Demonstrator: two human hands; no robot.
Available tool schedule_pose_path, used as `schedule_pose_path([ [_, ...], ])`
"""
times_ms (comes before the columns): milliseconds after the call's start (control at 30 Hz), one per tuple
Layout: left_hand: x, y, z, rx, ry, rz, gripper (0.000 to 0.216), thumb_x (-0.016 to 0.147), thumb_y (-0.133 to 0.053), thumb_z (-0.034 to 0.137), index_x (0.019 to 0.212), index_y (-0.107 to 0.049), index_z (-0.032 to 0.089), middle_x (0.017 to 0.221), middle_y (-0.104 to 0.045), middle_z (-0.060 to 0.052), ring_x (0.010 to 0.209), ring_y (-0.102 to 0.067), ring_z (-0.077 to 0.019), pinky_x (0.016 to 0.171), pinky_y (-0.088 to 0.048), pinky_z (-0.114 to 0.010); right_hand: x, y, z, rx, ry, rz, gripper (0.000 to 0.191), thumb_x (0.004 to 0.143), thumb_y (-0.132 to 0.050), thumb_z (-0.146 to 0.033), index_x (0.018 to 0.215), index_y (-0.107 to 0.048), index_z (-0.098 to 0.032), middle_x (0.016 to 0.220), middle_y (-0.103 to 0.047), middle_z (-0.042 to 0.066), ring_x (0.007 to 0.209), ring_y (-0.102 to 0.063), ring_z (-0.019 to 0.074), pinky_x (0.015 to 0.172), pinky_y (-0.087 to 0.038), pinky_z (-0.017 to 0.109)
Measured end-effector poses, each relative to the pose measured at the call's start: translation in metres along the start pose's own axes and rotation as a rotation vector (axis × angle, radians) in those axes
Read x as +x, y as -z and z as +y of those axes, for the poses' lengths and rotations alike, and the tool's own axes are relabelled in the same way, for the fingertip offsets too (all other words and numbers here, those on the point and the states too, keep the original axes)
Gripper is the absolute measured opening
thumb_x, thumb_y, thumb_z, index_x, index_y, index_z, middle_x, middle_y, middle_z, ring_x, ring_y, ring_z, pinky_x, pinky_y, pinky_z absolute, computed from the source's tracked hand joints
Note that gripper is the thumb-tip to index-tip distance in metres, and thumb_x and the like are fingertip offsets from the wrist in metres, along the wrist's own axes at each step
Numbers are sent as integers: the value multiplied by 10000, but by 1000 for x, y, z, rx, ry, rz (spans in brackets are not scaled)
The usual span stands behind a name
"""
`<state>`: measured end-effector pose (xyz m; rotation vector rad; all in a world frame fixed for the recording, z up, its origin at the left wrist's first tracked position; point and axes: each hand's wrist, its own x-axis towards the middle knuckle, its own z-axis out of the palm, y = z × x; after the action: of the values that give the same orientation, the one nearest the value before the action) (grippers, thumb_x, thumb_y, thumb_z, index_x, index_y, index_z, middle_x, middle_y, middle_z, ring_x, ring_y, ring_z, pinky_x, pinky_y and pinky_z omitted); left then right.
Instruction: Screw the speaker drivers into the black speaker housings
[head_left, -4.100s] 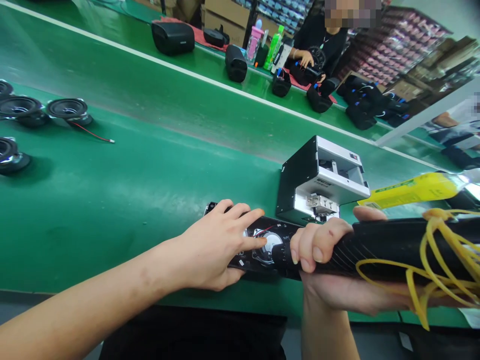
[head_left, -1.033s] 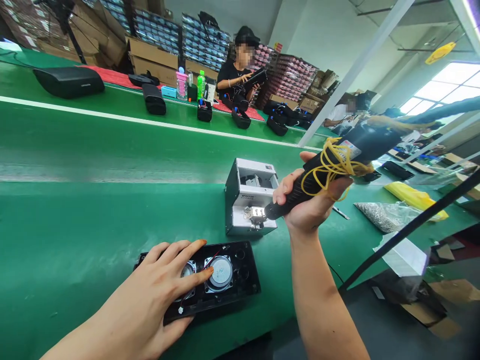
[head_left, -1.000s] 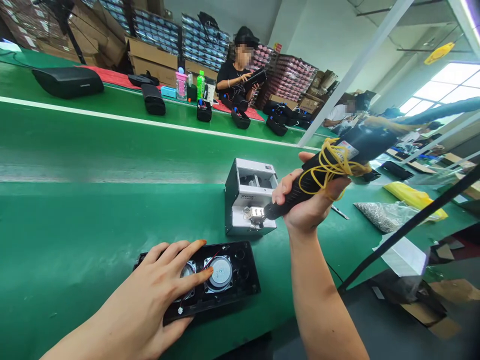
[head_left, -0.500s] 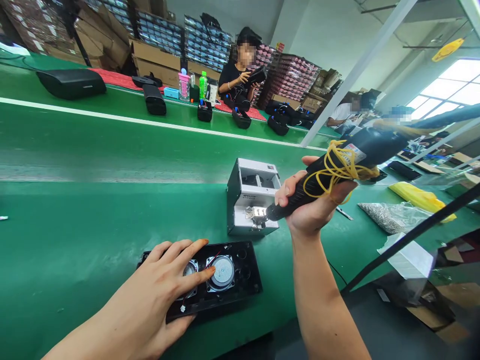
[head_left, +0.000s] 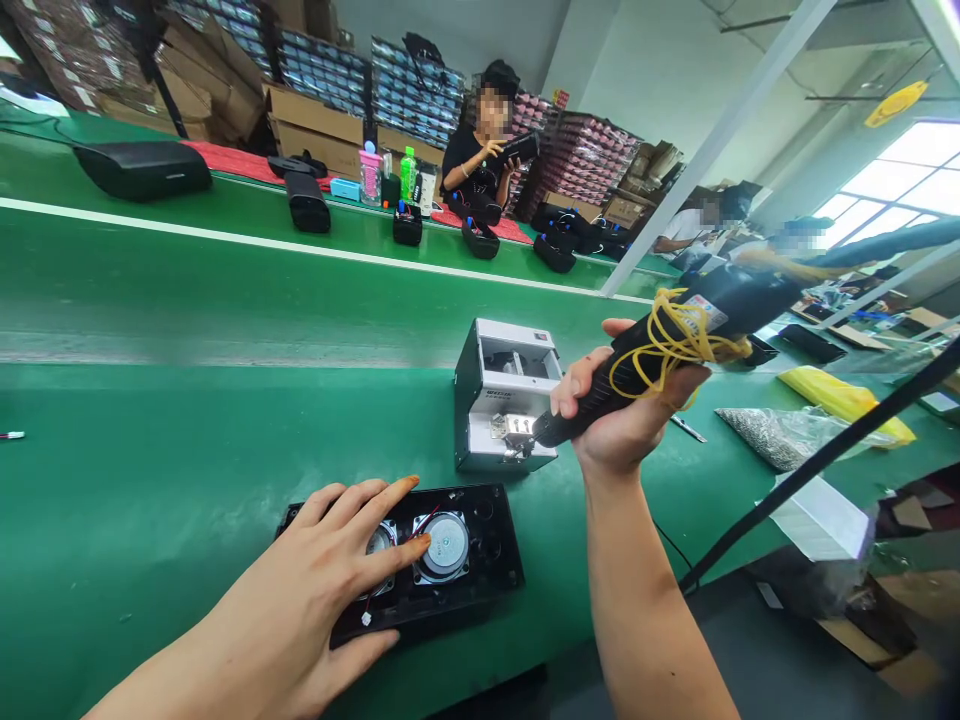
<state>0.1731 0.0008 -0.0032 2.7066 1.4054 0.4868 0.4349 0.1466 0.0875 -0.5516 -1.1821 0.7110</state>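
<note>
Lying across a black speaker housing [head_left: 491,575] is my left hand [head_left: 341,550], its fingers spread and the thumb along the near side. Two round speaker drivers show in the housing; the right driver [head_left: 446,548] is uncovered, while the hand partly hides the other. Thin wires end in a small white connector [head_left: 366,619]. My right hand [head_left: 619,410] is closed around a black electric screwdriver [head_left: 630,365] with yellow cord wound on it. The screwdriver's tip is at the metal front block of a grey screw feeder [head_left: 504,400]; whether a screw is on the bit cannot be seen.
A bag of screws [head_left: 780,435] and a yellow bag [head_left: 840,405] lie right. A black cable [head_left: 825,455] crosses the right side. Beyond the white-edged line, a person [head_left: 480,160] holds a black speaker; several black housings [head_left: 307,203] stand there. A white post [head_left: 682,190] rises behind the screwdriver.
My left thumb has stretched slightly to the right along the housing's near side. The screwdriver stays at the feeder in my right hand. The view has shifted very slightly.
</note>
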Motion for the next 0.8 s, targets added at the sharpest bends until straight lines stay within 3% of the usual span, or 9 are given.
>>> schedule_pose_path([
  [133,-3,6,-3,-25,-63,25,563,898,-741,529,1442,-607,472,1780,-302,54,1519,-445,-349,1185,-409,-567,-2,4,-3,29,-6,7,758,885,-527,-920,1103,-648,-205,535,-507,-85,333,-400,115,319,-353,222],
  [200,-6,9,-5,-34,-105,38,449,927,-717,530,1369,-668,476,1770,-323,70,1503,-468,-348,1192,-393,-571,-3,6,-6,44,-23,5,766,882,-537,-915,1154,-646,-206,537,-518,-85,327,-391,119,311,-344,229],
  [300,-10,11,-9,-19,-49,19,304,951,-692,462,1250,-730,507,1741,-367,127,1535,-438,-330,1248,-331,-584,-4,10,-14,69,-42,-21,743,889,-541,-899,1180,-657,-226,540,-514,-86,330,-379,122,308,-340,239],
  [467,-14,20,-20,44,-146,-33,401,972,-662,544,1372,-640,553,1729,-400,97,1535,-454,-334,1193,-400,-605,-8,4,-38,195,-60,-89,642,875,-672,-805,1203,-675,-252,563,-545,-86,351,-391,122,318,-366,253],
  [633,-16,25,-21,-31,-92,-73,463,967,-675,531,1424,-614,492,1751,-369,35,1557,-434,-354,1233,-385,-642,-27,-19,-65,235,-128,-88,509,824,-831,-642,1149,-689,-276,547,-538,-114,324,-353,102,284,-344,237],
  [800,-15,22,-19,-82,-63,-93,512,922,-735,453,1420,-617,431,1763,-341,-11,1566,-411,-359,1258,-356,-643,-61,-35,-61,359,-242,-146,431,902,-791,-631,1162,-719,-295,553,-585,-95,308,-424,101,284,-410,225],
])
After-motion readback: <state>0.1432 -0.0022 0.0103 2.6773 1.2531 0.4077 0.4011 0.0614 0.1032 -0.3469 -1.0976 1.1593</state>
